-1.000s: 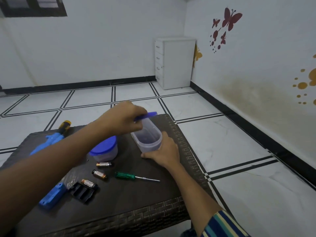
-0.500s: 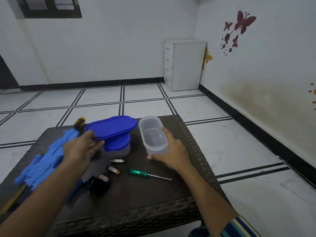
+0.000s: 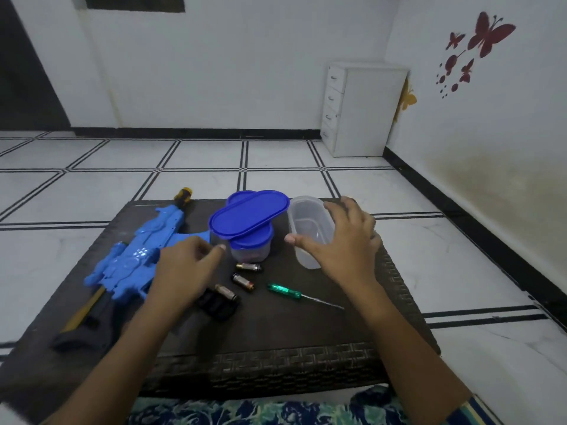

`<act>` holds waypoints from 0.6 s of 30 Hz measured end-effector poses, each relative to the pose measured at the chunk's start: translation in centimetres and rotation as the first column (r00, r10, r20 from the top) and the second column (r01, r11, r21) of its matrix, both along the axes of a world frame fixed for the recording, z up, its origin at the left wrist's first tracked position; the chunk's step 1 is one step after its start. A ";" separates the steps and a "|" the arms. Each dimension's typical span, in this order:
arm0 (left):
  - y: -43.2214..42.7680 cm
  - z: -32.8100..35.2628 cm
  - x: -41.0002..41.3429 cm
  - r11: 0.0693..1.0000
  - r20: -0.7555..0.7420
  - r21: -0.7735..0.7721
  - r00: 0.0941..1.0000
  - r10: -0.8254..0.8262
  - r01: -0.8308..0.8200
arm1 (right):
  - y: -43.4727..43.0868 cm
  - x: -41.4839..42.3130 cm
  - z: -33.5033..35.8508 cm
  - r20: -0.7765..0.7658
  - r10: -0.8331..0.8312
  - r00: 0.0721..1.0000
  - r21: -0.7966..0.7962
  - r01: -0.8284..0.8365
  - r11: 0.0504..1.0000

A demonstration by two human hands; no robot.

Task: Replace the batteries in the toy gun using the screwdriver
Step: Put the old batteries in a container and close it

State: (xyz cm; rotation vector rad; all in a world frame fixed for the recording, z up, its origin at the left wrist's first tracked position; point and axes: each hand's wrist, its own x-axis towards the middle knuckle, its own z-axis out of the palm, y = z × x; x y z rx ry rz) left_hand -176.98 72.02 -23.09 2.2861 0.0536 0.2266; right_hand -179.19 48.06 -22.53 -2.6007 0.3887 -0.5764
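The blue toy gun (image 3: 135, 259) lies on the left of the dark wicker table (image 3: 276, 354). Three loose batteries (image 3: 243, 281) lie at the table's middle beside a black battery cover (image 3: 218, 305). A green-handled screwdriver (image 3: 283, 291) lies to their right. My left hand (image 3: 184, 271) hovers over the gun's edge with relaxed fingers, holding nothing. My right hand (image 3: 343, 243) spans the open clear oval container (image 3: 308, 222), thumb on its left wall and fingers round its right side.
An oval blue lid (image 3: 248, 214) rests tilted on top of a round blue-lidded tub (image 3: 250, 251) just beyond the batteries. A white drawer unit (image 3: 362, 108) stands in the far corner. Tiled floor surrounds the table.
My left hand took the oval blue lid off the clear container, set it on the round tub and drew back toward me. My right hand shifted from the container's side to across it.
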 end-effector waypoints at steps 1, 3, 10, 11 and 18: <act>0.4 -0.4 -0.9 0.991 0.072 0.111 0.994 -0.084 0.076 | 0.8 -0.2 0.3 0.101 0.014 0.995 -0.022 -0.012 1.000; 1.1 -1.4 -2.1 0.940 0.130 0.253 0.955 -0.266 0.228 | 2.6 -0.6 0.7 0.226 0.125 0.966 -0.032 -0.121 0.992; 1.9 -3.0 -2.7 0.743 0.010 0.466 0.837 -0.547 0.480 | 7.2 -0.9 -0.5 -0.089 0.474 0.876 0.079 -0.468 0.880; 2.0 -3.1 -2.5 0.741 0.012 0.475 0.838 -0.545 0.475 | 7.5 -0.8 -0.9 -0.132 0.477 0.869 0.075 -0.471 0.879; 2.2 -3.5 -1.8 0.718 -0.023 0.552 0.868 -0.496 0.425 | 9.2 0.2 -2.7 -0.332 0.415 0.847 -0.091 -0.467 0.879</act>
